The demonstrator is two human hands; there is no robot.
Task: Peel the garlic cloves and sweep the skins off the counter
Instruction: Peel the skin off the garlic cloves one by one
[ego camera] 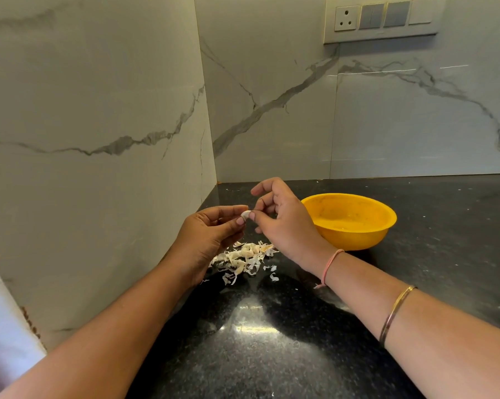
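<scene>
White garlic clove clamped in our left hand grip, right hand grip nipping its skin; hard tug could flick clove into skins below grip.

The garlic clove is mostly hidden. The left hand pinches it from nine o'clock and the right hand from three o'clock, so only a small white patch shows. Whether skin is on it cannot be told. The pile of skins runs behind the left wrist at its eight o'clock side. The right hand covers the yellow bowl rim at nine o'clock, and the pale matter inside is too blurred to identify. Both forearms are cut by the bottom and right edges. The switch panel is cropped at twelve o'clock. At the view's eight o'clock a pale blurred surface is unidentifiable. White specks on the counter are too small to name.
</scene>
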